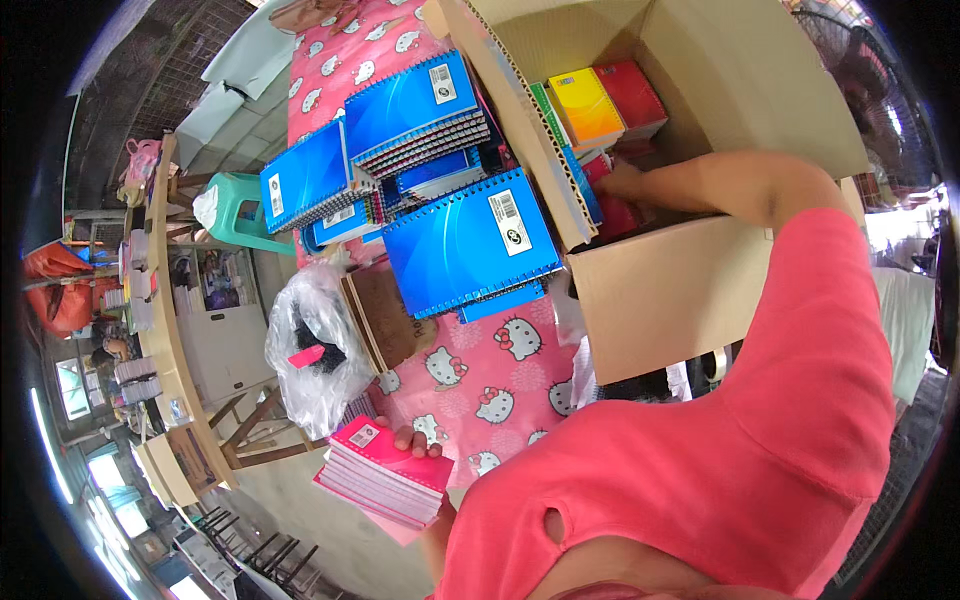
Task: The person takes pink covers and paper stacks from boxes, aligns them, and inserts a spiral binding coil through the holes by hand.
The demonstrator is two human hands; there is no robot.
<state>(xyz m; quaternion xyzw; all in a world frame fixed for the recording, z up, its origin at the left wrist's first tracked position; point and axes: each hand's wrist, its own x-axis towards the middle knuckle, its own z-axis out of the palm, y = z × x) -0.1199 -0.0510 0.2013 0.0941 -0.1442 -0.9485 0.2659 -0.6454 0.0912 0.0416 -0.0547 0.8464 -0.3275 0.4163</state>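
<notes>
Stack of pink spiral-bound notebooks [385, 472], pinched by left hand [415, 440] off the near edge of the pink cat-print tablecloth [490, 385]; right hand [620, 182] inside open brown cardboard box [680, 285], among red notebooks [632, 95], grip not discernible; blue spiral notebooks [470, 240] stacked beside the box.

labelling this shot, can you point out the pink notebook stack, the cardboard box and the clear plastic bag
pink notebook stack [385, 475], head view, on the top cover
cardboard box [670, 295], head view, on its near outer wall
clear plastic bag [315, 350], head view, on its crinkled middle
</notes>
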